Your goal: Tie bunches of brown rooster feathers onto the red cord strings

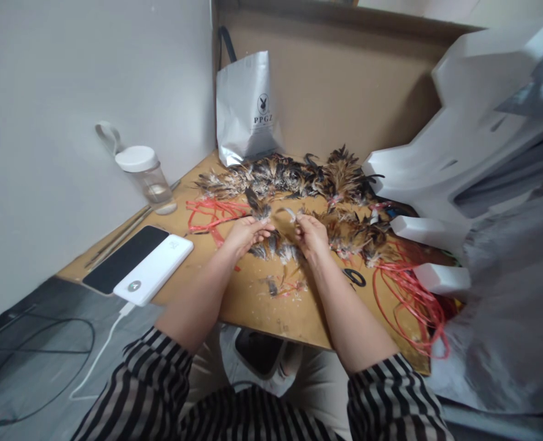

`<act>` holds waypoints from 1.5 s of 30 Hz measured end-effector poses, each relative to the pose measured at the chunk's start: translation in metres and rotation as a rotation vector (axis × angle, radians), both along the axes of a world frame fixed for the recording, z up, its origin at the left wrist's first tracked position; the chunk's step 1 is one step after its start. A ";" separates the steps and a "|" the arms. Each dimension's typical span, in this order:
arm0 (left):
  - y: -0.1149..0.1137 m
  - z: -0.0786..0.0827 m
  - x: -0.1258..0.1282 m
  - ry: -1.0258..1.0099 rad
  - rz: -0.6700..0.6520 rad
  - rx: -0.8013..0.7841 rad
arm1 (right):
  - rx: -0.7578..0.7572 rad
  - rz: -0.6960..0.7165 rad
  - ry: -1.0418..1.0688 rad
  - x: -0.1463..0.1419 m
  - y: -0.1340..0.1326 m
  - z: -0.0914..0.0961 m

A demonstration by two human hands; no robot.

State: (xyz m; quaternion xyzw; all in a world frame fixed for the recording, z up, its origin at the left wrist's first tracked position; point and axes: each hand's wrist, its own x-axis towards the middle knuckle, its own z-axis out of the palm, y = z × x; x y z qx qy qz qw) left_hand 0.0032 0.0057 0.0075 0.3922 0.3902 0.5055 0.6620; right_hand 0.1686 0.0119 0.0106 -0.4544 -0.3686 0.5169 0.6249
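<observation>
My left hand (247, 234) is closed on a small bunch of brown and black feathers (258, 210) that stands up from its fingers. My right hand (311, 236) is pinched on a single pale feather (290, 213), held just right of the bunch. Both hands hover over a wooden board (248, 300). More loose feathers (278, 250) lie under and between the hands. A long row of feather bundles (289, 174) runs across the board behind them, and another heap (358, 236) lies to the right.
Red strings (209, 214) lie at the left, and more red strings (413, 300) at the right. A phone (124, 258) and white power bank (154, 269) sit front left, a lidded jar (145, 174) behind. A silver bag (246, 110) leans on cardboard. Scissors (354, 277), white foam pieces (441, 278).
</observation>
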 end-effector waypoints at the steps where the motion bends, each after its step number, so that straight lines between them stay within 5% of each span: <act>1: 0.000 -0.001 0.001 -0.011 -0.013 -0.008 | 0.019 0.003 -0.022 -0.003 -0.001 -0.001; 8: -0.002 -0.006 0.005 -0.059 -0.102 -0.053 | 0.105 0.103 -0.229 -0.021 -0.014 0.001; 26: -0.006 -0.002 0.009 -0.036 -0.167 -0.048 | 0.131 0.082 -0.348 -0.025 -0.018 -0.002; 31: -0.007 -0.001 0.008 -0.028 -0.158 -0.033 | 0.083 0.102 -0.230 -0.023 -0.018 0.002; 38: -0.001 -0.005 0.003 -0.074 -0.184 0.020 | -0.001 0.414 -0.104 -0.017 -0.013 -0.001; 45: 0.003 0.001 -0.003 -0.207 -0.044 -0.029 | 0.167 0.146 -0.319 -0.010 -0.009 0.000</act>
